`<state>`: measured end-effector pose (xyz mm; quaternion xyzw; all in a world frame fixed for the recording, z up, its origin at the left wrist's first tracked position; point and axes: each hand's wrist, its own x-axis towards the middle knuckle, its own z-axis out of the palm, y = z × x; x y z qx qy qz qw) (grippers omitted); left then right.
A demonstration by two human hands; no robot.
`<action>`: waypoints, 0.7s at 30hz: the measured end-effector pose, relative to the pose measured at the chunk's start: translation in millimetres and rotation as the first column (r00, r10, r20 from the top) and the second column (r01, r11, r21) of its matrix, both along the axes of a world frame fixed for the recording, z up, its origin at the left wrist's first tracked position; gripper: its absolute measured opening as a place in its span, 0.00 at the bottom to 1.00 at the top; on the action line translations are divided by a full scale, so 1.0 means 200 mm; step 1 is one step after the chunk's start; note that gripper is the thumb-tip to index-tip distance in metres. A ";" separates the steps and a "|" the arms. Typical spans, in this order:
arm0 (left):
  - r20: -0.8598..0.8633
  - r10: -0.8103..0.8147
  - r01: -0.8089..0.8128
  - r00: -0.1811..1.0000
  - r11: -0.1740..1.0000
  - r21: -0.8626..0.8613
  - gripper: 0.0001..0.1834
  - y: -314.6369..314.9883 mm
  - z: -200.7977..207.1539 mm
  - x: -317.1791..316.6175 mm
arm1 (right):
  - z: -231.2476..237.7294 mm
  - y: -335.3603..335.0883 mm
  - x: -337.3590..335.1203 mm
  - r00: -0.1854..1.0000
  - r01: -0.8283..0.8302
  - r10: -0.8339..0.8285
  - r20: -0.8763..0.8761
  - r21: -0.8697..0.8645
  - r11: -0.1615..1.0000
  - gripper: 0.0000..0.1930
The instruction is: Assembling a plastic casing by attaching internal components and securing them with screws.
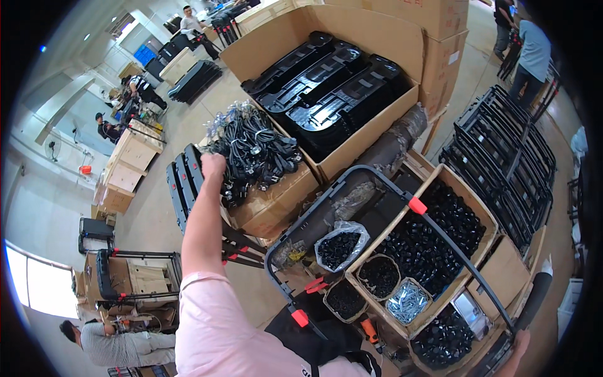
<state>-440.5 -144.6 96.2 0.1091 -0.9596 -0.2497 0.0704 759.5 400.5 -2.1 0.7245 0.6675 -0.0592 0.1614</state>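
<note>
Both arms [202, 242] spread, left hand [213, 164] forward, right hand [521, 344] at frame [463, 257]

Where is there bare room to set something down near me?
Bare floor shows between the wooden crates and the black panels at your left hand. The brown cardboard panel beside the large parts bin looks bare, maybe not level. Crowded: the cable pile, black parts and silver fasteners.
</note>
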 end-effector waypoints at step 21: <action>-0.162 -0.812 0.370 0.561 0.071 0.927 0.16 0.35 0.42 2.36 | 0.16 -0.20 -0.28 0.969 -0.190 0.171 0.180 0.095 0.977 0.25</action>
